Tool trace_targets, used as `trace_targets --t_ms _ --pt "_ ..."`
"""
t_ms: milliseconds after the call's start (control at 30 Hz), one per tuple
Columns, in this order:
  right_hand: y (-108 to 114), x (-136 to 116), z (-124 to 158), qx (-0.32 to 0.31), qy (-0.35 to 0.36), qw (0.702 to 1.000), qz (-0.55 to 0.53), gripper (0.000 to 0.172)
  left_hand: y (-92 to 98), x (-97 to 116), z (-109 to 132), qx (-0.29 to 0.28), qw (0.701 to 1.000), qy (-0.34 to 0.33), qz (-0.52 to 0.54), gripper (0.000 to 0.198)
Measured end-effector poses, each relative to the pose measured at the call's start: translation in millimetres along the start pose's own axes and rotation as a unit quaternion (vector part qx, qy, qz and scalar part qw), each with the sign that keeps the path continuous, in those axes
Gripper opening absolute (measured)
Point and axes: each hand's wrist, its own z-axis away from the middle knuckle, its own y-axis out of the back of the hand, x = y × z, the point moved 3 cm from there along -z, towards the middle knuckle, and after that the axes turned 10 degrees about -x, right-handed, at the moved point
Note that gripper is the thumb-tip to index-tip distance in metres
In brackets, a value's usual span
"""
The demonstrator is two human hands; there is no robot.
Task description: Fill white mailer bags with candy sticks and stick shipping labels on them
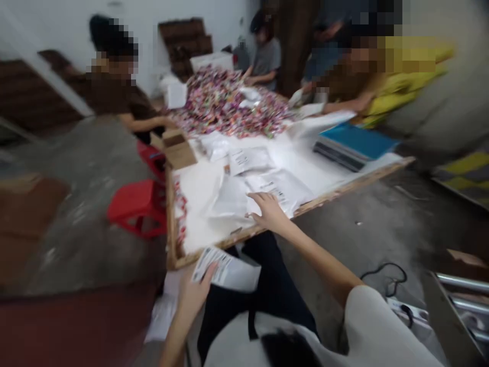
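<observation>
My left hand point(193, 295) is closed on a white plastic pouch with a printed label point(229, 270), held just below the near edge of the table point(344, 191). My right hand point(269, 210) reaches onto the table with fingers spread flat on a pile of white labelled pouches point(275, 186). More of these pouches point(248, 159) lie further in. A big heap of colourful wrapped sweets point(229, 102) covers the far half of the table.
A blue-topped scale point(353, 144) stands at the table's right side. An open cardboard box point(175, 148) sits at the left edge, red stools point(135, 204) beside it. Three other people sit round the sweets. A black cable point(385, 278) lies on the floor at right.
</observation>
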Motion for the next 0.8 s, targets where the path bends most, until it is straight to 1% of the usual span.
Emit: trace_targets --t_ms 33,67,100,133,200,233,267,300,367,400,433,500,533,567,600,633,667,700,733,767,800 --pt "-11.0 -20.2 6.9 -0.026 0.054 0.994 -0.090 0.070 -6.5 9.6 2.1 -0.034 0.999 -0.027 -0.004 0.026" --pt "-23.4 -38.9 14.9 -0.057 0.101 0.977 -0.181 0.073 -12.0 16.1 3.7 -0.063 0.997 -0.044 -0.006 0.027" --pt "-36.2 -55.0 23.3 -0.081 0.130 0.952 -0.264 0.072 -15.9 19.8 5.0 -0.081 0.996 -0.046 -0.007 0.027" --pt "-48.7 -67.7 30.9 -0.092 0.139 0.928 -0.333 0.067 -18.5 21.7 6.7 -0.094 0.994 -0.046 0.000 0.027" --pt "-70.2 -82.0 39.7 -0.077 0.114 0.893 -0.428 0.047 -20.3 21.2 10.9 -0.097 0.993 -0.024 0.060 0.029" --pt "-78.1 -84.2 39.9 -0.064 0.091 0.882 -0.458 0.037 -20.9 20.1 13.1 -0.095 0.989 -0.012 0.111 0.033" --pt "-83.4 -84.1 37.3 -0.050 0.068 0.873 -0.481 0.031 -22.2 19.4 15.1 -0.095 0.981 -0.005 0.166 0.037" --pt "-85.9 -82.0 32.3 -0.037 0.047 0.865 -0.498 0.028 -24.5 19.2 16.9 -0.101 0.972 -0.003 0.213 0.042" --pt "-83.3 -74.9 19.1 -0.011 0.015 0.854 -0.520 0.028 -31.9 21.2 19.8 -0.129 0.957 -0.005 0.261 0.045" --pt "-78.9 -71.3 12.9 0.008 0.003 0.856 -0.517 0.030 -35.8 22.7 21.0 -0.140 0.954 -0.005 0.266 0.043" --pt "-72.7 -68.5 8.4 0.037 -0.005 0.866 -0.498 0.033 -38.9 23.6 22.0 -0.144 0.953 0.000 0.266 0.039" --pt "-57.8 -68.3 6.2 0.116 -0.010 0.909 -0.400 0.044 -40.1 22.1 22.7 -0.125 0.956 0.017 0.264 0.035" --pt "-51.0 -72.1 8.4 0.152 0.004 0.931 -0.332 0.049 -37.8 19.3 21.9 -0.107 0.960 0.023 0.258 0.036" --pt "-46.6 -78.7 11.6 0.168 0.036 0.949 -0.266 0.052 -33.6 15.5 20.2 -0.088 0.965 0.022 0.245 0.038" --pt "-45.4 -87.3 14.8 0.153 0.086 0.962 -0.209 0.050 -28.5 11.3 17.2 -0.080 0.971 0.014 0.226 0.038" --pt "-47.4 -96.4 17.6 0.109 0.145 0.969 -0.166 0.043 -22.8 7.3 13.3 -0.078 0.976 0.000 0.204 0.037" --pt "-51.5 -104.6 19.8 0.049 0.196 0.970 -0.135 0.034 -16.5 4.3 9.0 -0.073 0.981 -0.022 0.179 0.037" --pt "-55.9 -110.9 21.4 -0.011 0.234 0.965 -0.116 0.026 -9.7 2.5 4.7 -0.062 0.985 -0.042 0.154 0.038" --pt "-59.2 -115.0 22.1 -0.056 0.253 0.960 -0.106 0.020 -3.2 2.4 0.9 -0.050 0.988 -0.063 0.132 0.039" --pt "-60.8 -117.2 21.8 -0.084 0.257 0.957 -0.102 0.017 2.8 4.1 -1.9 -0.040 0.990 -0.081 0.112 0.040" --pt "-60.5 -118.2 20.7 -0.094 0.254 0.957 -0.102 0.016 7.8 7.2 -3.9 -0.039 0.990 -0.096 0.094 0.041"
